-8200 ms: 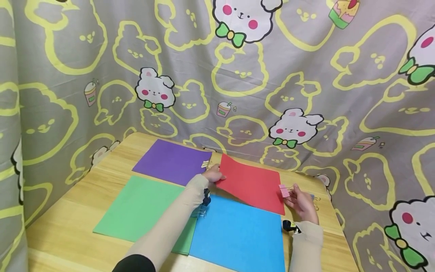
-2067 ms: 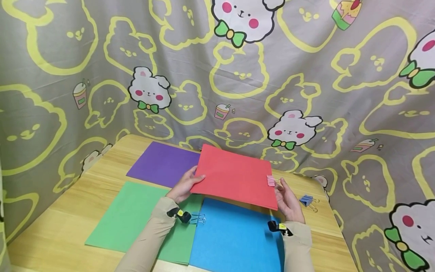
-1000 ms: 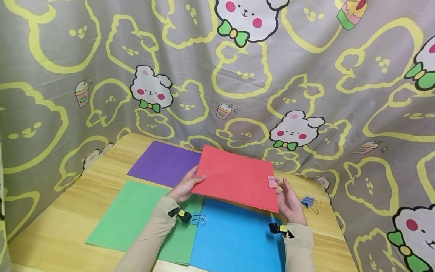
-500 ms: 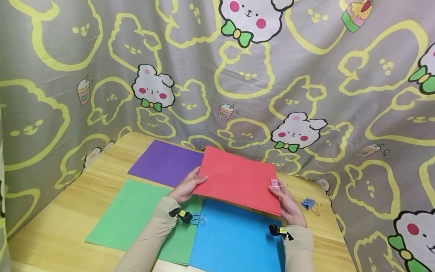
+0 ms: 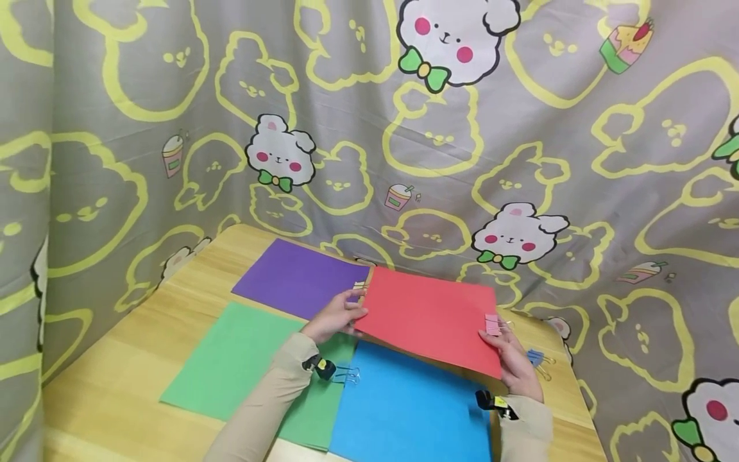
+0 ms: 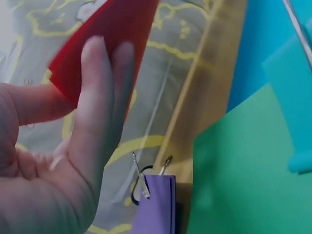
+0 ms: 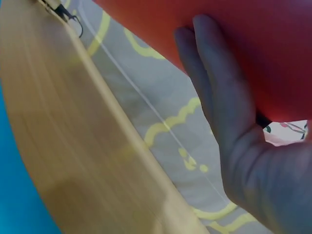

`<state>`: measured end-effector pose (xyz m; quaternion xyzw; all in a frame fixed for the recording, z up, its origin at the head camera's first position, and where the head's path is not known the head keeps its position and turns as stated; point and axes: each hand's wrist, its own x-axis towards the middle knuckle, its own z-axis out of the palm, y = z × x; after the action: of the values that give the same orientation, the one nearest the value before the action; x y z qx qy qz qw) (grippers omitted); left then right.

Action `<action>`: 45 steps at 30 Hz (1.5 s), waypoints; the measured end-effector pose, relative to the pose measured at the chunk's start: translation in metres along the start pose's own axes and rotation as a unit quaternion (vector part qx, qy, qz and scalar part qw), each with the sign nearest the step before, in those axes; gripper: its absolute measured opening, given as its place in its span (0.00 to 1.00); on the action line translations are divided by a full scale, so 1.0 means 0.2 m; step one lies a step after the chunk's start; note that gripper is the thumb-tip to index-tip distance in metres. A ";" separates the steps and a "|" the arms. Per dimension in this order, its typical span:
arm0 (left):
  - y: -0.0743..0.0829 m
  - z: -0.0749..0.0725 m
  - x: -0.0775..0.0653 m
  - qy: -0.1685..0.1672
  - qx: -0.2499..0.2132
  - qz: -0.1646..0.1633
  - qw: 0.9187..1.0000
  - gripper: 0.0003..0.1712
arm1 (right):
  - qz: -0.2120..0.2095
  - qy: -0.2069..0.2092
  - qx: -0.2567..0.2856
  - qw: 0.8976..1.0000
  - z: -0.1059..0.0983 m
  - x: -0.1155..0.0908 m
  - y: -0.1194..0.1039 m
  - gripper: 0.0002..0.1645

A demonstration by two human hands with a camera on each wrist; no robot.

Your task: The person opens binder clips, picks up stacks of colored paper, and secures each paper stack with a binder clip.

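Observation:
A stack of red paper (image 5: pixel 430 314) is held tilted above the table between both hands. My left hand (image 5: pixel 337 316) pinches its left edge, thumb on one face and fingers on the other, as the left wrist view shows. On the right edge sits a pink binder clip (image 5: pixel 492 324), its wire handles pointing outward. My right hand (image 5: pixel 518 362) grips that edge just below the clip, thumb on top. In the right wrist view its straight fingers (image 7: pixel 219 73) lie flat along the red underside.
Purple paper (image 5: pixel 300 276) with a pale yellow clip (image 5: pixel 359 285) lies at the back left. Green paper (image 5: pixel 248 353) lies in front of it, with a light-blue clip (image 5: pixel 346 374) at its right edge beside blue paper (image 5: pixel 410 398). A dark-blue binder clip (image 5: pixel 535 357) rests far right.
The pink clip, in my right hand earlier, is now on the red stack's edge. My right thumb has moved onto the paper. The stack has sunk slightly, uncovering the purple paper's clip.

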<state>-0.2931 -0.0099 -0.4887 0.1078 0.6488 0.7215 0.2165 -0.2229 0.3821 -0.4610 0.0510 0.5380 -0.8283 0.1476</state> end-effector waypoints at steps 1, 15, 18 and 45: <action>0.00 0.01 0.00 0.006 0.019 0.007 1.000 0.34 | 0.002 0.006 -0.002 1.000 -0.02 -0.01 0.00 0.49; -0.02 0.10 -0.03 0.043 0.282 0.052 0.957 0.16 | 0.026 0.054 -0.075 0.995 -0.12 0.06 0.00 0.50; -0.03 0.10 -0.03 0.039 0.313 0.050 0.948 0.17 | 0.027 0.064 -0.086 0.994 -0.13 0.11 0.02 0.51; -0.04 0.16 -0.07 0.066 0.410 0.033 0.909 0.13 | 0.083 0.123 -0.445 0.883 -0.03 0.20 -0.03 0.52</action>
<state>-0.2651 0.0128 -0.4899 0.1604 0.8962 0.4047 0.0855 -0.2635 0.3821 -0.4675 0.1255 0.8579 -0.4734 0.1554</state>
